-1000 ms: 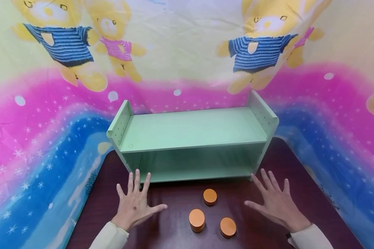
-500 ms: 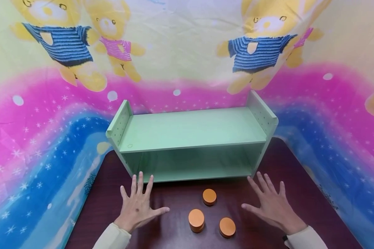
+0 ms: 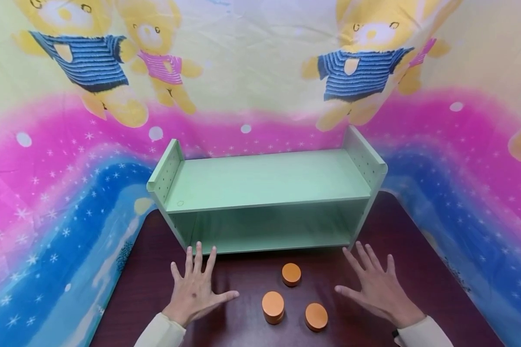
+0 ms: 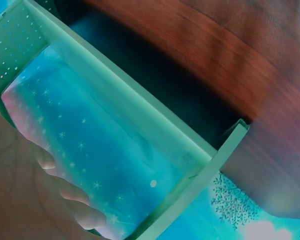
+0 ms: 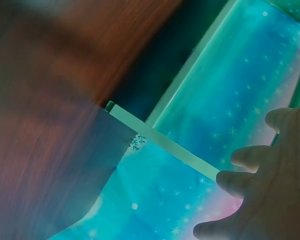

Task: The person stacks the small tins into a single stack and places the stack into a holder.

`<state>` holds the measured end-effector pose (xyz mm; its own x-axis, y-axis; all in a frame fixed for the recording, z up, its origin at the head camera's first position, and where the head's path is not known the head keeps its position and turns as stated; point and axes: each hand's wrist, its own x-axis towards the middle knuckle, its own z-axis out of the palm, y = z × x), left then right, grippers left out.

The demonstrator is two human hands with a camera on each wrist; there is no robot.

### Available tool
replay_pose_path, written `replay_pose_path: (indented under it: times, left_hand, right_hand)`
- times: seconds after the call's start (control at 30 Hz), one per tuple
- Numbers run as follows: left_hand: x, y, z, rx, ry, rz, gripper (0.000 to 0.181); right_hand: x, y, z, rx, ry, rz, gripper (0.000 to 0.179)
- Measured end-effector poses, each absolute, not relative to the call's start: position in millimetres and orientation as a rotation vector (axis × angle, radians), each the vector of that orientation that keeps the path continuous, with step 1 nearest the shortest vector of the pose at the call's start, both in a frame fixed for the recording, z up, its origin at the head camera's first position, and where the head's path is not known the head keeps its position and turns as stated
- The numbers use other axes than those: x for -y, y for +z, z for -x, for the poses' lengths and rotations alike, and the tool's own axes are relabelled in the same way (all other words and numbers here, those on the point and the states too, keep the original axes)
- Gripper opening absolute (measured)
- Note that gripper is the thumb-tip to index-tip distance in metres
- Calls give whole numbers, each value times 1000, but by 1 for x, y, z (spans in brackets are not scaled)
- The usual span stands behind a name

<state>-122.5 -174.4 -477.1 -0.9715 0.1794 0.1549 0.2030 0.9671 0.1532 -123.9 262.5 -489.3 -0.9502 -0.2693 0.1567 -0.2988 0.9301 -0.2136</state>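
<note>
Here, my left hand [image 3: 190, 294] spreads its fingers wide over the table [image 3: 434, 294], near the front left corner of the shelf [image 3: 269, 178]. Next stand three orange pots: a tall pot [image 3: 273, 306], a back pot [image 3: 291, 274] nearest the shelf, and a right pot [image 3: 316, 316] closer to me; then my right hand [image 3: 379, 294], its fingers equally wide, near the front right corner.
</note>
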Motion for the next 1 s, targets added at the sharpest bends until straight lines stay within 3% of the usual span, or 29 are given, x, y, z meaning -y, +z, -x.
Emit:
replay_pose_path:
  times: [1.0]
  left_hand:
    - [167,-503,112,3073,-512,388,131]
  right_hand:
    - [-260,-509,120,3026,567,-463,104]
